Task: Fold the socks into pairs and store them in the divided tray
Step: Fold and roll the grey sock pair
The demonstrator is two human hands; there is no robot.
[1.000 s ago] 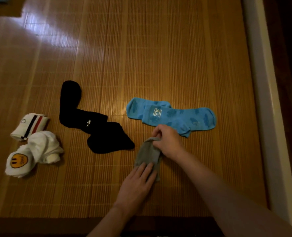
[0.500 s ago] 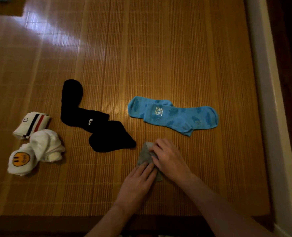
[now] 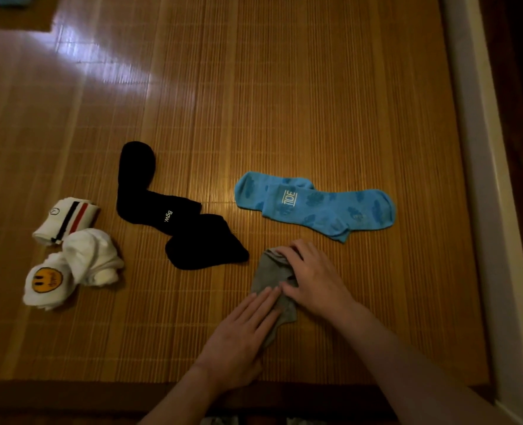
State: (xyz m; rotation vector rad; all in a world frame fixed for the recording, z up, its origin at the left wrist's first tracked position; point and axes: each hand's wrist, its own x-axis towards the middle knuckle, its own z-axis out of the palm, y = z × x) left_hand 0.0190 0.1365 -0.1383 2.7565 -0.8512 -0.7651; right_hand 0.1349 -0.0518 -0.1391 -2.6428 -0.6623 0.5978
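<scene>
The grey sock (image 3: 271, 276), soft and limp, looked best gripped at its cuff; left hand (image 3: 241, 329) pressed flat, right hand (image 3: 313, 279) pinched its fold.

1. One view only: head cam, wide-angle, worn by the person, so no second view and no shared area.
2. Looks fwd and steeply down onto a bamboo mat (image 3: 284, 102) that fills most of the frame.
3. Near range: both forearms enter from the bottom edge, hands at lower centre.
4. Lens bends straight lines twd the edges; a pale border strip (image 3: 474, 179) runs down the right side, leaning outward.
</scene>
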